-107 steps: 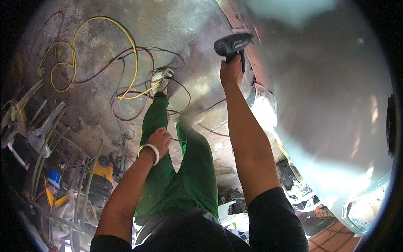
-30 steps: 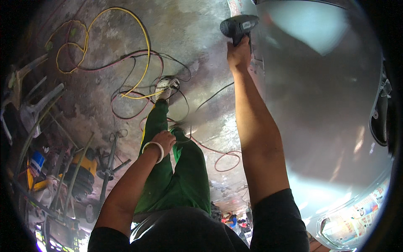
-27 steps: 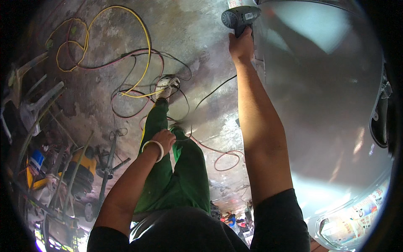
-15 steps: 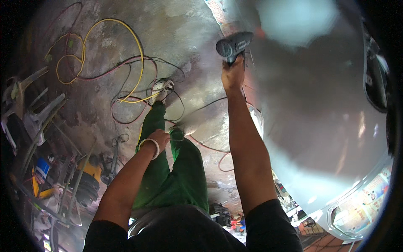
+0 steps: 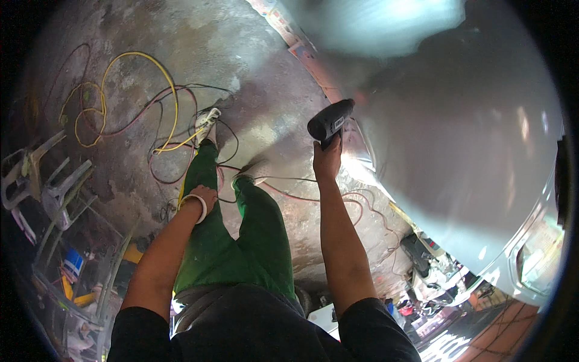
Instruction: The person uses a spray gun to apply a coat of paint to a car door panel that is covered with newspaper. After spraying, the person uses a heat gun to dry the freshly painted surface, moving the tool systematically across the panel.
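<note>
My right hand (image 5: 327,160) is closed round the handle of a black heat gun (image 5: 329,122). Its nozzle points up and right, close to a large, smooth grey car body panel (image 5: 452,145). A faint reddish spot shows on the panel just past the nozzle. My left hand (image 5: 206,195), below a white bangle (image 5: 199,209), is over the thigh of my green trousers (image 5: 208,253). Its fingers look loosely curled, with nothing visible in them.
Yellow hose (image 5: 175,102) and red and dark cables loop over the concrete floor (image 5: 241,36), around my shoe (image 5: 207,123). Metal frames (image 5: 63,187) and clutter stand at left. Printed paper (image 5: 304,54) lines the panel's edge. More parts (image 5: 416,250) lie at lower right.
The heat gun and my right hand sit lower in the view, the gun tilted more upward. My left hand has shifted left over the thigh. The whole view has turned somewhat.
</note>
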### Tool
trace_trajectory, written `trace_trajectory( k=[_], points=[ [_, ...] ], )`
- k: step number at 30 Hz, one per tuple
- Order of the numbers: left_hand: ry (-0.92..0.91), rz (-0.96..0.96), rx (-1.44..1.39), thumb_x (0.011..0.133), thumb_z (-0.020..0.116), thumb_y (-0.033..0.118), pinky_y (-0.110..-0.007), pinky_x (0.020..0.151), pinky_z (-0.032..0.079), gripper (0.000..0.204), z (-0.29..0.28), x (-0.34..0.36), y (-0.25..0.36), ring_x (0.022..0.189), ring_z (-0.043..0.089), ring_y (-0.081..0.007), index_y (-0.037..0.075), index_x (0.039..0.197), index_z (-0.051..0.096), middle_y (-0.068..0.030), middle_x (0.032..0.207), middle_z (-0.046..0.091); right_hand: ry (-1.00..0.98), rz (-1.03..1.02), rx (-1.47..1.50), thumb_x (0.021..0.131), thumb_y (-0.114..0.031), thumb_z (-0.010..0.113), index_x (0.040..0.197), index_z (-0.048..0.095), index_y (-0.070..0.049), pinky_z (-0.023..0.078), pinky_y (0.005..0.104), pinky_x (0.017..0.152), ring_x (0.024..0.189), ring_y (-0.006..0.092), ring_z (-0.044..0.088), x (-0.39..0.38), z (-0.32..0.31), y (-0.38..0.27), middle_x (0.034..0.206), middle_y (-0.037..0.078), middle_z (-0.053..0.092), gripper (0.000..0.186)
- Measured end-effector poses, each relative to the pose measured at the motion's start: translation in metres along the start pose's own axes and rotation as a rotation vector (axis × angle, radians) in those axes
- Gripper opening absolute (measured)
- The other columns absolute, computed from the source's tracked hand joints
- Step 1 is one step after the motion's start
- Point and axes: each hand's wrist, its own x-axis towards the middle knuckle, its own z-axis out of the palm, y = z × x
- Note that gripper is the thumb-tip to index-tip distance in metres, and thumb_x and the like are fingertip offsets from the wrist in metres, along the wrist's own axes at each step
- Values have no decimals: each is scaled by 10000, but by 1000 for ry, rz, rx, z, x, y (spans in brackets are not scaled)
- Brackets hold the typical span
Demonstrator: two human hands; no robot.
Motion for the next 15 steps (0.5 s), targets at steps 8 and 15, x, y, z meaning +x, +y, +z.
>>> trace_trajectory(
  k=[8, 15],
  points=[
    [196, -30, 43, 1012, 512, 239, -427, 1090, 420, 266, 32, -4, 46, 1262, 514, -312, 90, 1150, 683, -126, 1254, 620, 58, 135, 89, 887, -223, 704, 1441, 404, -56, 484, 487, 971, 1188, 425, 585, -81, -61, 171, 1302, 221, 602, 652],
    [218, 37, 118, 992, 534, 227, -418, 1107, 400, 259, 42, 0, 71, 1258, 510, -312, 84, 1131, 699, -130, 1245, 620, 127, 298, 101, 854, -139, 728, 1426, 425, -25, 488, 454, 976, 1191, 379, 602, -137, -98, 304, 1342, 213, 581, 658]
  ],
)
